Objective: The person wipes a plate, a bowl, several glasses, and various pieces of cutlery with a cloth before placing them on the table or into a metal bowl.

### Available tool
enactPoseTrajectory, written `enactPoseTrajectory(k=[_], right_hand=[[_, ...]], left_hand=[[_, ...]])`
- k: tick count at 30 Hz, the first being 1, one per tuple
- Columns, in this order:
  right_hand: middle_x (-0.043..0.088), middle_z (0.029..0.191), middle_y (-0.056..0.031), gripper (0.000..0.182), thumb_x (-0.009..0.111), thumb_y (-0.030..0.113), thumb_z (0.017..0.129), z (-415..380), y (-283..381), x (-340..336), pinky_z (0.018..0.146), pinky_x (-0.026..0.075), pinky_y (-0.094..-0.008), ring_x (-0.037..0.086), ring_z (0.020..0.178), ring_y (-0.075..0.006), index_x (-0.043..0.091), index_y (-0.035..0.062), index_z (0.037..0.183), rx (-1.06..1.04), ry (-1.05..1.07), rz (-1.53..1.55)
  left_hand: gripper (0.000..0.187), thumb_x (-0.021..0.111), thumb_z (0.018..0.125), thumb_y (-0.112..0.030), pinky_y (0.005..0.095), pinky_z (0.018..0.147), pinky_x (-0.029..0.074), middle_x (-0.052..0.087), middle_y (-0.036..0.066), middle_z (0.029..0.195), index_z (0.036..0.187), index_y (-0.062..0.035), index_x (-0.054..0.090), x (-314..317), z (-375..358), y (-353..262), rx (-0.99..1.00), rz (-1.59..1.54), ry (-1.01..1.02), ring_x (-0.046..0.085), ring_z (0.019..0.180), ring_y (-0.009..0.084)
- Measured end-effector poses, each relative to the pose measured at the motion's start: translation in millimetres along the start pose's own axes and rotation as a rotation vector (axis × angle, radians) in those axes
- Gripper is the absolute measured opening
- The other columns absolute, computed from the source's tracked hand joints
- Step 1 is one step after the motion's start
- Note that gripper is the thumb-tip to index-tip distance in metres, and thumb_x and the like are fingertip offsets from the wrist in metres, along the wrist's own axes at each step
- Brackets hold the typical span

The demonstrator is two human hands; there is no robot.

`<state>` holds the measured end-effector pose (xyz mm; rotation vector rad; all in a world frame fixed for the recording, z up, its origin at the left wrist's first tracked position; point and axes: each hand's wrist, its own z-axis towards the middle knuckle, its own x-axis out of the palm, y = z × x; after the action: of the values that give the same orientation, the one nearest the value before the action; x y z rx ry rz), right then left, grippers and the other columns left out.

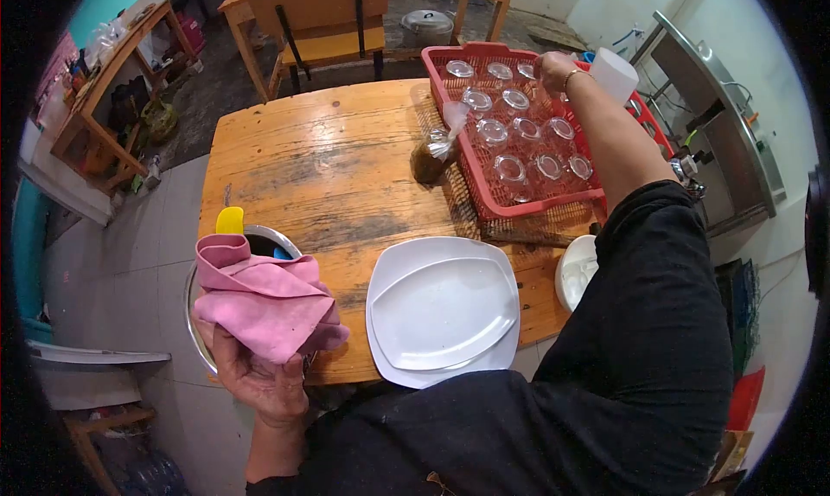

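Observation:
My left hand (255, 375) is closed around a folded pink cloth (268, 301), held over a round metal-rimmed pot (192, 323) at the table's left edge. My right hand (558, 70) reaches across to the far right corner of a red plastic basket (510, 209). Its fingers are curled at an upside-down drinking glass (526, 70), though the fingertips are partly hidden. Several more clear glasses (526, 129) stand base up in rows inside the basket. Close to my body lie white plates (445, 310), a smaller one on top of a larger one.
A tied plastic bag of dark contents (430, 159) leans by the basket. Something yellow (230, 220) sticks up from the pot. White bowls (574, 275) sit by my right elbow, and a white container (614, 76) stands behind my forearm. Beyond the wooden table (303, 167) is a chair (333, 29).

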<state>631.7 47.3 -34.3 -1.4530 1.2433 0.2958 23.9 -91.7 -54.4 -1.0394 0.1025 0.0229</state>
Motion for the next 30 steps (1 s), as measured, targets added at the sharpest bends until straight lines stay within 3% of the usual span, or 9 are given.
enactPoseTrajectory(k=[3,5,8,11,15,19,26,28,30], right_hand=[[0.07,0.105,-0.0055,0.045,0.08,0.018,0.063,6.6,10.2,-1.2,0.084,0.054,-0.0343,0.066,0.098,-0.0223,0.071,0.0156,0.107,-0.059,-0.019,0.126],[0.071,0.096,-0.0109,0.056,0.082,-0.002,0.046,20.5,6.1,20.4,0.077,0.055,-0.0366,0.067,0.091,-0.0243,0.071,0.0098,0.1,-0.011,-0.105,0.491],[0.069,0.11,-0.0127,0.044,0.083,0.019,0.066,10.4,11.4,22.5,0.084,0.053,-0.0371,0.066,0.102,-0.0263,0.072,0.0092,0.108,0.029,-0.083,0.467],[0.071,0.098,-0.0135,0.038,0.074,-0.002,0.061,32.4,10.5,52.1,0.081,0.053,-0.0367,0.067,0.093,-0.0256,0.072,0.0081,0.098,0.093,-0.137,0.532],[0.069,0.102,-0.0179,0.028,0.059,0.005,0.079,22.0,13.9,46.7,0.084,0.051,-0.0402,0.066,0.096,-0.0293,0.068,0.0046,0.105,0.059,-0.151,0.539],[0.066,0.109,-0.023,0.033,0.046,0.016,0.091,124.9,-18.2,118.7,0.089,0.049,-0.0419,0.064,0.099,-0.0325,0.063,0.0033,0.115,0.081,0.06,0.781],[0.067,0.11,-0.0176,0.056,0.079,0.02,0.066,37.4,5.9,39.1,0.088,0.052,-0.037,0.065,0.1,-0.0294,0.064,0.0077,0.118,0.063,-0.074,0.362],[0.069,0.103,-0.0148,0.042,0.079,0.027,0.069,21.5,4.8,5.0,0.083,0.054,-0.0365,0.066,0.095,-0.0268,0.069,0.0058,0.105,0.166,-0.155,0.371],[0.071,0.097,-0.013,0.037,0.077,0.029,0.072,26.8,-6.2,-35.0,0.08,0.054,-0.0362,0.067,0.088,-0.0244,0.071,0.0044,0.1,0.152,-0.173,0.208]], left_hand=[[0.087,0.07,0.079,-0.058,0.0353,0.096,0.042,0.047,0.013,0.125,0.13,0.007,0.042,-3.8,0.3,-3.2,0.024,0.07,0.01,0.049,0.116,0.0227],[0.087,0.07,0.08,-0.057,0.0355,0.095,0.043,0.047,0.014,0.125,0.13,0.0076,0.041,-4.5,0.4,-3.7,0.005,0.05,0.011,0.049,0.116,0.0233],[0.087,0.07,0.08,-0.056,0.0359,0.095,0.043,0.047,0.015,0.126,0.131,0.0084,0.041,-1.6,1.3,-3.0,-0.05,-0.064,-0.005,0.049,0.117,0.0238],[0.088,0.07,0.08,-0.055,0.0359,0.095,0.044,0.047,0.015,0.127,0.131,0.0088,0.04,-3.5,3.2,-3.8,-0.035,-0.047,-0.004,0.05,0.117,0.0237],[0.088,0.07,0.08,-0.055,0.0363,0.096,0.043,0.047,0.015,0.127,0.131,0.0091,0.04,-6.4,-4.1,0.1,-0.046,-0.049,-0.043,0.049,0.117,0.0236],[0.087,0.07,0.08,-0.054,0.0365,0.097,0.043,0.048,0.015,0.127,0.132,0.0091,0.039,-11.6,-6.2,0.7,-0.036,-0.032,-0.021,0.05,0.117,0.0235],[0.073,0.07,0.083,-0.039,0.0353,0.099,0.04,0.047,0.014,0.126,0.131,0.0083,0.042,-24.8,-3.6,1.9,-0.008,-0.004,0.014,0.05,0.115,0.0219],[0.065,0.072,0.082,-0.03,0.0338,0.102,0.035,0.043,0.012,0.127,0.126,0.0086,0.045,-27.8,-2.0,1.0,-0.117,-0.105,-0.034,0.045,0.118,0.0211],[0.044,0.061,0.091,-0.019,0.0309,0.098,0.037,0.05,0.012,0.12,0.123,0.0086,0.048,-27.2,4.5,-0.6,-0.117,-0.208,-0.055,0.049,0.112,0.0188]])
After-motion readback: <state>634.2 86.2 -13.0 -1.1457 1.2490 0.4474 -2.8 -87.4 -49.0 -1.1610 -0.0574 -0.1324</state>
